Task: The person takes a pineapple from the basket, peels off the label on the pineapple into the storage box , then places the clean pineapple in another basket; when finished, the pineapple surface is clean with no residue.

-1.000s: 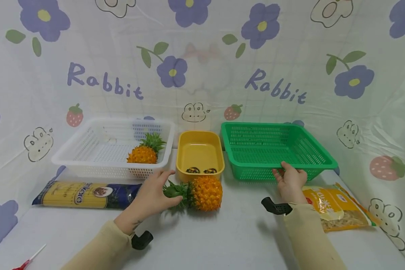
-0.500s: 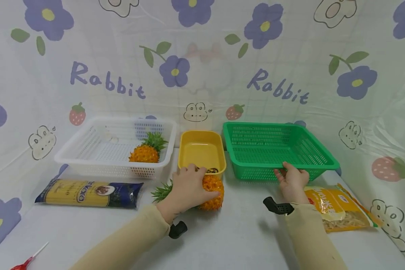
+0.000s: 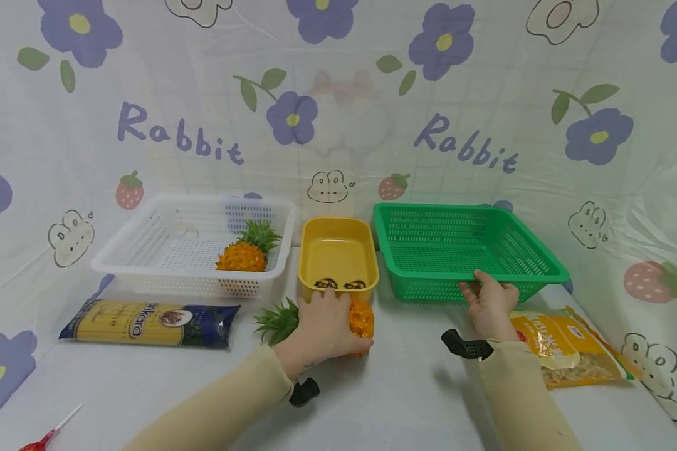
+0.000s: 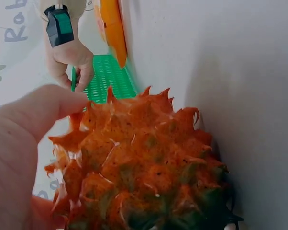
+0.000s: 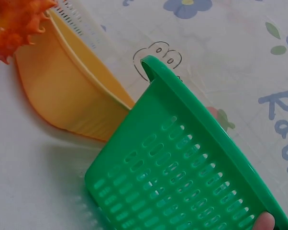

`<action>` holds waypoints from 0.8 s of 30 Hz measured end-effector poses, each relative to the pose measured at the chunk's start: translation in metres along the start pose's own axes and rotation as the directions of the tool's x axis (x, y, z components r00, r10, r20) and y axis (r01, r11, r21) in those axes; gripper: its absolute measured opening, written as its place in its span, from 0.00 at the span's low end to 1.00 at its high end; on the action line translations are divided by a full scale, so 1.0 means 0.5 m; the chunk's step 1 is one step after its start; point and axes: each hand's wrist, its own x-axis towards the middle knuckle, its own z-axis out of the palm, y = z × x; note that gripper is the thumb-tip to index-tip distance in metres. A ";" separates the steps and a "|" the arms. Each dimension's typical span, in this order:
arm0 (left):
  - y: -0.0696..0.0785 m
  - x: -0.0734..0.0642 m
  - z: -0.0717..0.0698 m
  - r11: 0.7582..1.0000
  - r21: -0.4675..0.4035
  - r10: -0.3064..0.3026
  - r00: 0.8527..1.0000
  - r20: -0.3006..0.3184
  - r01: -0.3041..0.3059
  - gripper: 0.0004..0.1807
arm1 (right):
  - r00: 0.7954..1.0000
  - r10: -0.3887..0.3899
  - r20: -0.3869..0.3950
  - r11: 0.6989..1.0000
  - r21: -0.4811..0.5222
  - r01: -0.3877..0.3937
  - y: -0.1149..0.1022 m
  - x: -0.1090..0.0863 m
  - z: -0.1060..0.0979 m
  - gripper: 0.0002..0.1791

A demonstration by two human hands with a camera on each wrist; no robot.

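My left hand (image 3: 324, 326) grips a small orange pineapple (image 3: 362, 322) from above, thumb on its near side and fingers over the far side. The pineapple lies on its side on the white tabletop, its green leafy crown pointing left. In the left wrist view, its spiky skin (image 4: 139, 163) fills the lower middle. To the right, my right hand (image 3: 489, 304) pinches the front rim of a green plastic basket (image 3: 423, 289). A fingertip (image 5: 264, 221) shows on that rim in the right wrist view. Just behind the pineapple stands a yellow tub (image 3: 338, 250).
A white basket (image 3: 104, 266) at the back left holds another pineapple (image 3: 241, 257). In front of it lies a pack of spaghetti (image 3: 146, 322). An orange food bag (image 3: 570, 347) is beside my right wrist, and a red lollipop (image 3: 38, 443) is at the near left.
My left hand has moved right, from beside the crown onto the pineapple's body, and now grips it. The right hand stays at the green basket's rim.
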 end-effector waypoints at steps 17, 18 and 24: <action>-0.105 -0.082 -0.052 0.864 -0.142 0.502 0.847 0.174 -0.482 0.42 | 1.000 -0.018 0.003 1.000 -0.022 0.019 0.003 0.002 -0.004 0.22; -0.116 -0.086 -0.057 0.847 -0.168 0.529 0.828 0.184 -0.504 0.42 | 1.000 -0.018 0.004 1.000 -0.023 0.018 0.003 0.002 -0.004 0.22; -0.175 -0.113 -0.090 0.779 -0.236 0.626 0.741 0.242 -0.581 0.44 | 1.000 -0.019 0.001 1.000 -0.018 0.019 0.003 0.004 -0.004 0.21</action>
